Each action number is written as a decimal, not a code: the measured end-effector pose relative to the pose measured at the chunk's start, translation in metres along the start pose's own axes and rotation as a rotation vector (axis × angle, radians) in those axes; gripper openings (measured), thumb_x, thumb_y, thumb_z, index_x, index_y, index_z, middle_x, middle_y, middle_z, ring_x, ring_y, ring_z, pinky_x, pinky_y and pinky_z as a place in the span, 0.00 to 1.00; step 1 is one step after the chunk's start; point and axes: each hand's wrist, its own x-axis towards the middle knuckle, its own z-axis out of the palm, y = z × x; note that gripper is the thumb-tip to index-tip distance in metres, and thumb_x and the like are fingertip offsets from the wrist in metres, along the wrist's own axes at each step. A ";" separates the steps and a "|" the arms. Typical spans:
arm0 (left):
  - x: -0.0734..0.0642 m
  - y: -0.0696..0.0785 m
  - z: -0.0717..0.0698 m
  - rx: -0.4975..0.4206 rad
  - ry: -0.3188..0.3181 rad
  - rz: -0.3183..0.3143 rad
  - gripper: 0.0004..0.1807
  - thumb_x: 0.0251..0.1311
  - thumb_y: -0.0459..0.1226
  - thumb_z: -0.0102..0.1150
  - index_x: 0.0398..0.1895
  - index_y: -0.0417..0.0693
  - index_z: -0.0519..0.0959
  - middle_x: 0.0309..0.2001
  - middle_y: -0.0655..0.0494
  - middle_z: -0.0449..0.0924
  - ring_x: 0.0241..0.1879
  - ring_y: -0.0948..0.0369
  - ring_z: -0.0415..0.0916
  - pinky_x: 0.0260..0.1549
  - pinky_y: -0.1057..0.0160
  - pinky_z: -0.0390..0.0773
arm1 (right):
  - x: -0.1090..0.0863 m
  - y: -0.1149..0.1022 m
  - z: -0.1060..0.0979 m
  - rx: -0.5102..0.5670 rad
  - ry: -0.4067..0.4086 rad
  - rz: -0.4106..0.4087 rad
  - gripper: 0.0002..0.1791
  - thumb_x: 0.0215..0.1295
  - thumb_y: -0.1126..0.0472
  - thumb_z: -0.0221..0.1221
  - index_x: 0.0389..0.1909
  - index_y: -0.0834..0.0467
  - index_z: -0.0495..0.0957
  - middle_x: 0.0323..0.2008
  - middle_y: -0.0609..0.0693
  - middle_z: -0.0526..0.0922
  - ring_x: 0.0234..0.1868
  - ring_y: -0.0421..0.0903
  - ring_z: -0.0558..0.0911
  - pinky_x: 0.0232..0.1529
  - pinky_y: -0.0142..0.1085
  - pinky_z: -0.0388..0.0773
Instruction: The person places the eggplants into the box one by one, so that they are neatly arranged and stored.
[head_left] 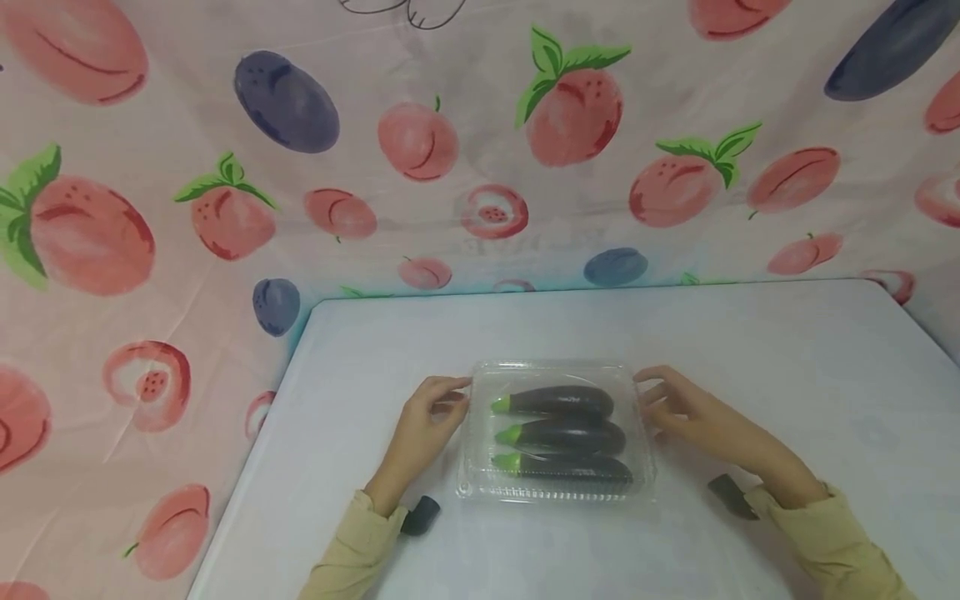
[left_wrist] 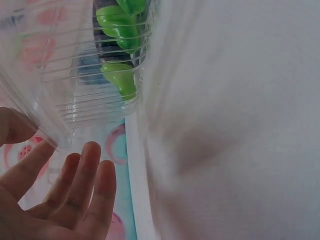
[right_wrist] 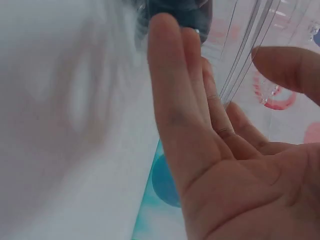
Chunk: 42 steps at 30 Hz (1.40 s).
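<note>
A clear plastic clamshell box [head_left: 551, 495] lies on the white table with three dark eggplants inside, the far one [head_left: 562, 402], the middle one [head_left: 570, 436] and the near one [head_left: 573, 468]. Their green stem ends point left. At the box's left edge my left hand [head_left: 431, 425] pinches the rim between thumb and index finger; the other fingers stay apart below it in the left wrist view. On the opposite side my right hand [head_left: 701, 421] holds the right edge, the thumb [right_wrist: 280, 65] at the rim and fingers along the side wall.
The white tabletop [head_left: 750, 333] reaches back to a fruit-print cloth [head_left: 337, 250] hanging behind and at the left. A black wrist-worn piece [head_left: 422, 515] sits by the left cuff, another [head_left: 733, 497] by the right cuff.
</note>
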 end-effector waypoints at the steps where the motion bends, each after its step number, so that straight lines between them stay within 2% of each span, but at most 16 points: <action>1: 0.000 0.000 0.000 -0.004 -0.007 -0.003 0.18 0.65 0.33 0.60 0.58 0.47 0.80 0.52 0.53 0.78 0.52 0.56 0.80 0.52 0.62 0.83 | -0.001 0.000 0.000 0.014 -0.008 0.006 0.27 0.73 0.62 0.54 0.69 0.60 0.57 0.54 0.65 0.78 0.51 0.49 0.82 0.42 0.39 0.86; 4: -0.001 0.001 -0.001 -0.011 -0.026 -0.017 0.18 0.66 0.33 0.60 0.59 0.48 0.80 0.51 0.54 0.78 0.52 0.57 0.80 0.52 0.63 0.82 | -0.004 0.002 0.000 0.059 -0.029 0.014 0.29 0.73 0.62 0.54 0.70 0.60 0.56 0.54 0.64 0.77 0.50 0.39 0.81 0.44 0.40 0.86; 7: -0.002 0.002 -0.002 -0.022 -0.036 -0.021 0.19 0.66 0.33 0.60 0.59 0.48 0.79 0.51 0.54 0.79 0.52 0.57 0.80 0.53 0.63 0.82 | -0.006 0.005 0.000 0.104 -0.047 0.003 0.30 0.73 0.62 0.54 0.70 0.60 0.54 0.54 0.65 0.76 0.49 0.34 0.80 0.44 0.40 0.86; 15: -0.005 0.003 0.000 -0.031 -0.011 -0.066 0.22 0.66 0.37 0.61 0.64 0.53 0.76 0.54 0.52 0.81 0.51 0.55 0.82 0.52 0.59 0.83 | -0.005 0.012 0.004 0.207 -0.024 -0.003 0.29 0.72 0.65 0.55 0.70 0.61 0.56 0.49 0.64 0.75 0.45 0.39 0.81 0.42 0.41 0.86; 20: -0.013 0.009 -0.005 -0.007 -0.033 -0.104 0.26 0.66 0.38 0.61 0.67 0.46 0.71 0.52 0.50 0.82 0.49 0.52 0.83 0.52 0.53 0.83 | -0.005 0.011 0.006 0.202 -0.007 0.011 0.30 0.72 0.64 0.56 0.70 0.62 0.56 0.51 0.65 0.74 0.46 0.38 0.81 0.43 0.39 0.86; 24: -0.023 0.013 -0.011 0.017 -0.065 -0.148 0.27 0.66 0.40 0.61 0.67 0.45 0.71 0.52 0.53 0.82 0.50 0.55 0.82 0.52 0.54 0.83 | -0.004 0.010 0.007 0.191 0.005 0.015 0.30 0.71 0.63 0.56 0.70 0.61 0.57 0.52 0.65 0.74 0.47 0.38 0.81 0.43 0.39 0.86; 27: -0.031 0.014 -0.016 -0.022 -0.116 -0.183 0.27 0.66 0.40 0.62 0.67 0.47 0.70 0.53 0.53 0.81 0.50 0.55 0.82 0.49 0.59 0.84 | -0.002 0.010 0.007 0.185 0.011 0.019 0.30 0.71 0.63 0.57 0.70 0.61 0.57 0.52 0.65 0.74 0.46 0.39 0.82 0.43 0.39 0.86; 33: -0.041 0.011 -0.027 -0.246 -0.285 -0.248 0.32 0.65 0.40 0.62 0.71 0.45 0.65 0.59 0.44 0.75 0.54 0.52 0.80 0.48 0.63 0.84 | 0.001 0.010 0.007 0.189 0.014 0.006 0.30 0.71 0.64 0.56 0.70 0.62 0.58 0.51 0.65 0.74 0.47 0.39 0.82 0.43 0.41 0.87; 35: -0.043 0.009 -0.030 -0.274 -0.330 -0.268 0.33 0.65 0.41 0.62 0.71 0.46 0.65 0.60 0.43 0.74 0.53 0.54 0.80 0.48 0.64 0.84 | 0.001 0.010 0.007 0.195 0.011 -0.005 0.30 0.71 0.64 0.56 0.70 0.62 0.57 0.51 0.65 0.74 0.47 0.38 0.83 0.43 0.41 0.87; 39: -0.050 0.008 -0.033 -0.325 -0.391 -0.294 0.36 0.62 0.39 0.65 0.72 0.47 0.63 0.59 0.43 0.74 0.50 0.58 0.81 0.49 0.64 0.82 | 0.002 0.010 0.008 0.200 0.008 -0.012 0.30 0.72 0.64 0.56 0.70 0.63 0.57 0.50 0.65 0.74 0.47 0.38 0.83 0.43 0.41 0.87; 42: -0.054 0.008 -0.034 -0.362 -0.412 -0.300 0.39 0.60 0.37 0.67 0.73 0.45 0.60 0.56 0.43 0.75 0.48 0.58 0.81 0.49 0.64 0.81 | 0.002 0.010 0.008 0.197 0.013 -0.008 0.30 0.72 0.63 0.56 0.70 0.62 0.58 0.51 0.64 0.74 0.47 0.39 0.83 0.44 0.40 0.87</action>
